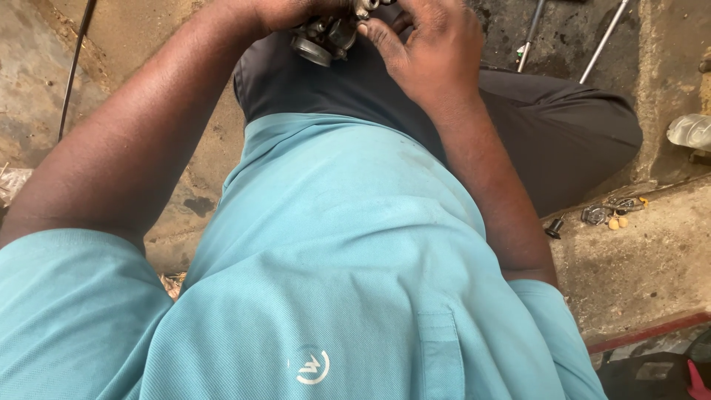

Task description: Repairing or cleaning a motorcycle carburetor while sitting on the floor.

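A small grey metal engine part [326, 38], like a carburettor, sits between both hands at the top edge of the view, above my dark trousers. My left hand [285, 11] grips it from the left, mostly cut off by the frame. My right hand [426, 44] closes on it from the right, thumb pressed against the metal. My teal shirt fills the lower half of the view.
Small metal parts and yellow bits [611, 213] and a black cap [554, 228] lie on the concrete ledge at right. Two thin metal rods [603, 41] lie on the dirty floor at top right. A black cable [74, 67] runs at top left. A clear plastic piece [689, 130] rests at right.
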